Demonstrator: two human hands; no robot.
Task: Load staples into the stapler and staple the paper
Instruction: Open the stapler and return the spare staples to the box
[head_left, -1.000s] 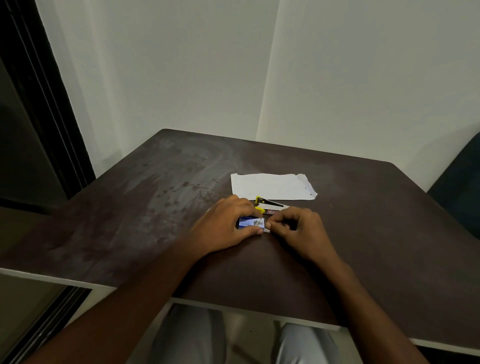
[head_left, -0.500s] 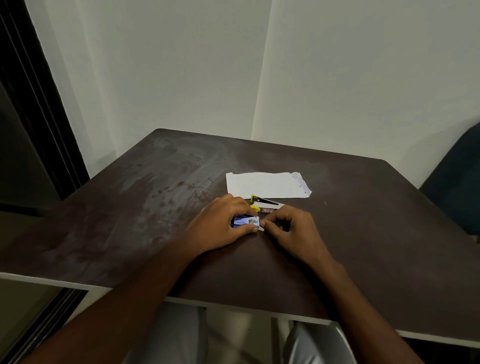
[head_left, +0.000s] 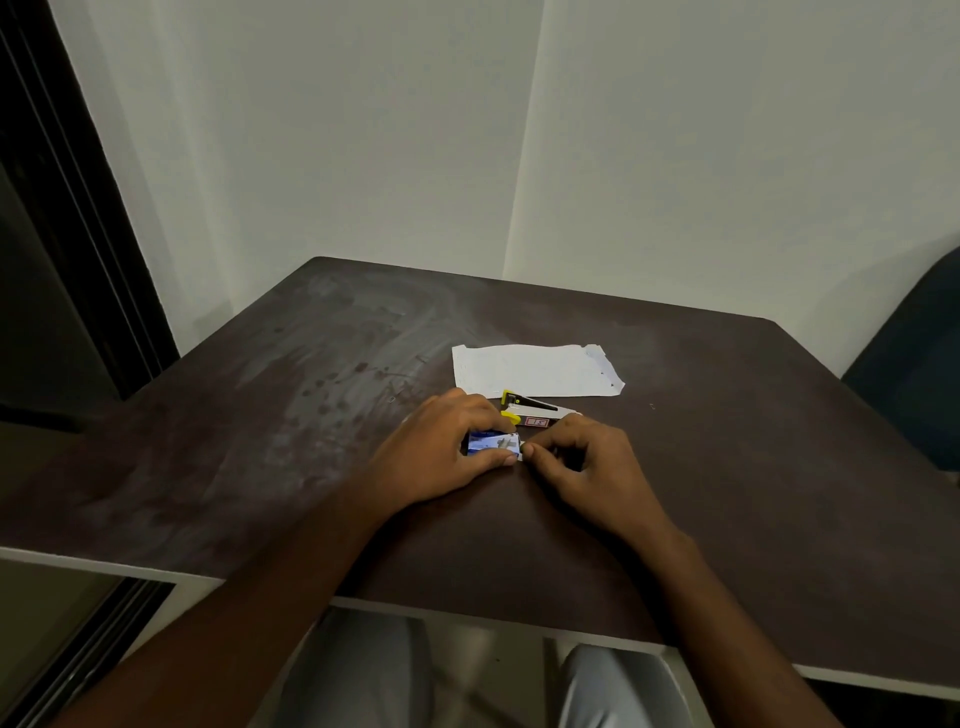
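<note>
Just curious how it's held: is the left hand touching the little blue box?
Touching. The head view shows the left hand gripping the small blue box, thumb below and fingers above.

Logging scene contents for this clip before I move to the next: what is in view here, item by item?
table: one, dark brown with a pale edge, fills the lower frame.
paper: one white sheet, flat on the table beyond the hands.
stapler: one, yellow, black and silver, lying open between the paper and the hands.
staple box: one, small, blue and white, held just above the table.
chair: one, dark, at the right edge, partly out of frame.
walls: white, meeting at a corner behind the table.
left hand: grips the staple box.
right hand: fingertips pinched at the box's right end.
</note>
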